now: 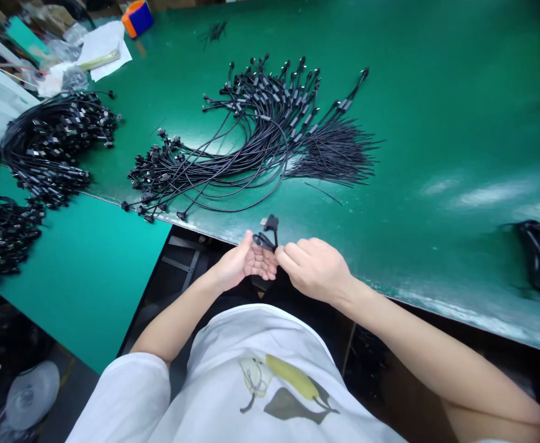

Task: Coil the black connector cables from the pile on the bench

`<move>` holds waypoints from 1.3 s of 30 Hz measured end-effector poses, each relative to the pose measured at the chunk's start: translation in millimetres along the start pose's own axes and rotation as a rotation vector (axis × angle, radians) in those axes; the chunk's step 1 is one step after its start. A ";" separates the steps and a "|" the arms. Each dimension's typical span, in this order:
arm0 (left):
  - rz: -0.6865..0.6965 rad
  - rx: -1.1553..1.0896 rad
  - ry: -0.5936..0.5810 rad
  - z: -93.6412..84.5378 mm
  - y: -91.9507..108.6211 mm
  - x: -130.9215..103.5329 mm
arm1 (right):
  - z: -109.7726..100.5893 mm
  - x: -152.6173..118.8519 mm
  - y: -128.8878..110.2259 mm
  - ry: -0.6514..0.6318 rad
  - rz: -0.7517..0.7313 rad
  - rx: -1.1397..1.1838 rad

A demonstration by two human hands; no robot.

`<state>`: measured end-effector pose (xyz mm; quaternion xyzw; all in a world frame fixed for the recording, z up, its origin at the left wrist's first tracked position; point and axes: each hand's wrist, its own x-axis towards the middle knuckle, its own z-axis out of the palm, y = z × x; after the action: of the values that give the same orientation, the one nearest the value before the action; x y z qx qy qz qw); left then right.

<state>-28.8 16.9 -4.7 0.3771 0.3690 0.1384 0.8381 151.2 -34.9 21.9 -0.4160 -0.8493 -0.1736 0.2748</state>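
Black cable [265,242], looped, handheld, plug [272,223] at top

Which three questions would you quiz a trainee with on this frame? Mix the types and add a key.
1. Multiple choice: which colours show on the object beside the white papers?
A) green and red
B) orange and blue
C) yellow and black

2. True or false: the thin black strips lie at the picture-right end of the spread black cables.

3. Open question: which grip beside the small black coil shows its palm to the camera?

Key:
1. B
2. True
3. The left grip; the right grip shows its back.
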 end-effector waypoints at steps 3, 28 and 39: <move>-0.049 -0.035 -0.004 -3.7 5.7 -7.3 | -7.9 3.2 -2.4 0.003 -0.091 0.012; 0.095 0.115 -0.019 10.7 19.6 -19.8 | 2.2 -7.1 25.2 -0.234 0.190 0.223; 0.842 0.986 0.400 -17.6 27.4 -27.4 | 15.4 -31.2 25.9 -0.297 0.431 0.398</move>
<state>-59.2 30.8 21.7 0.7939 0.3588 0.3355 0.3584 182.7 -30.6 -7.6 -0.5452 -0.7897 0.1203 0.2544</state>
